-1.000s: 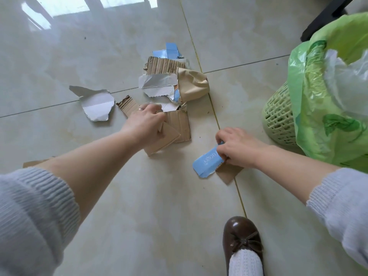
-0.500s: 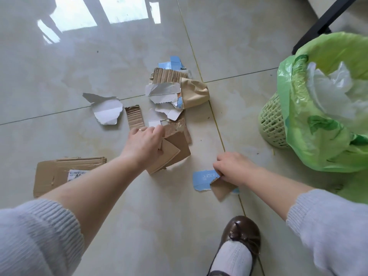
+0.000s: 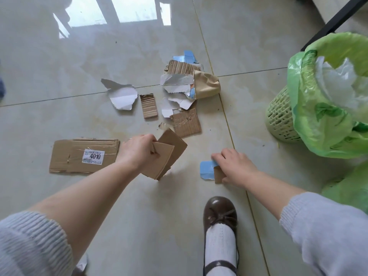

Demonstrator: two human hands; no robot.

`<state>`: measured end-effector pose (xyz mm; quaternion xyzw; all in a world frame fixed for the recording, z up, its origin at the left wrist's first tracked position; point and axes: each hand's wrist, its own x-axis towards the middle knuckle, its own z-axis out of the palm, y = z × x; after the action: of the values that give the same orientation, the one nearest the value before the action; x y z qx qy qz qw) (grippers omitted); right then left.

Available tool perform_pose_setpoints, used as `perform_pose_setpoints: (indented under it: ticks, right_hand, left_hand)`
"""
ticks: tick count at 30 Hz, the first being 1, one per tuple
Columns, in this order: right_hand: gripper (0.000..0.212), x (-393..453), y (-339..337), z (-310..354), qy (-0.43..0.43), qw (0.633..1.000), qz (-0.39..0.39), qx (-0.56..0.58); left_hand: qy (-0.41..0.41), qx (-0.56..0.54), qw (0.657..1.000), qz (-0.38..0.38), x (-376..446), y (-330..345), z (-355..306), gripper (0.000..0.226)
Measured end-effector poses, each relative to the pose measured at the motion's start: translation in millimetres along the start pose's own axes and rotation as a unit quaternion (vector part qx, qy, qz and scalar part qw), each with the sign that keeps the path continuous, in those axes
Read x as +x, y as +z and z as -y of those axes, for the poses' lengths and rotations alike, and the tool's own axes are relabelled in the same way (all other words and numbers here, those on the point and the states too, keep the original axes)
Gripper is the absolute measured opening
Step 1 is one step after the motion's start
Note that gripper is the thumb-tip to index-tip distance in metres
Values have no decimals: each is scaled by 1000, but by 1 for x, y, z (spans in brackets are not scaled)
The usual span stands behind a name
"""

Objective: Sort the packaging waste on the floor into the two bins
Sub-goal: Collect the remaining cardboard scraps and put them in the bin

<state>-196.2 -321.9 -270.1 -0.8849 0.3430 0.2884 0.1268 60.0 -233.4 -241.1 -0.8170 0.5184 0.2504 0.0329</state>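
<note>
Head view: the green-lined bin (image 3: 282,118) stands at the right on the tiled floor (image 3: 79,66), well apart from the flat labelled cardboard (image 3: 83,155) at left. The left hand (image 3: 139,151) grips two brown cardboard pieces (image 3: 165,154), fingers clamped on their near edge. The right hand (image 3: 235,166) pinches a blue scrap (image 3: 206,169) and small brown piece (image 3: 218,174) beneath its curled fingers.

We can't see most of the green bin (image 3: 278,118), since its bag (image 3: 318,126) drapes over it and the right edge crops both. The right hand (image 3: 236,166) covers part of the blue card (image 3: 206,169) and a brown scrap (image 3: 218,175). The small print on the label (image 3: 93,156) is unreadable, only "4010" comes through.
</note>
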Motion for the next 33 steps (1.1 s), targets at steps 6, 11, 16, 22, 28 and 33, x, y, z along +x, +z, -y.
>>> perform_pose_setpoints:
  ticks: [6, 11, 16, 22, 28, 33]
  right_hand:
    - [42, 20, -8, 2, 0, 998, 64, -2]
    - [34, 61, -49, -16, -1, 989, 0, 145]
    - [36, 125, -125, -52, 27, 954, -197, 223]
    - [51, 179, -161, -69, 1, 991, -93, 93]
    - [41, 177, -147, -70, 6, 991, -68, 115]
    - [45, 159, -126, -72, 23, 976, -104, 189]
  left_hand:
    - [-48, -83, 995, 12, 17, -8, 10, 26]
    - [-44, -77, 996, -11, 55, -19, 20, 31]
    - [-8, -45, 998, -41, 107, -42, 18, 32]
    - [52, 67, 995, 52, 158, -49, 19, 45]
    - [18, 113, 989, 93, 158, -42, 12, 44]
    - [-2, 69, 992, 104, 149, -42, 5, 42]
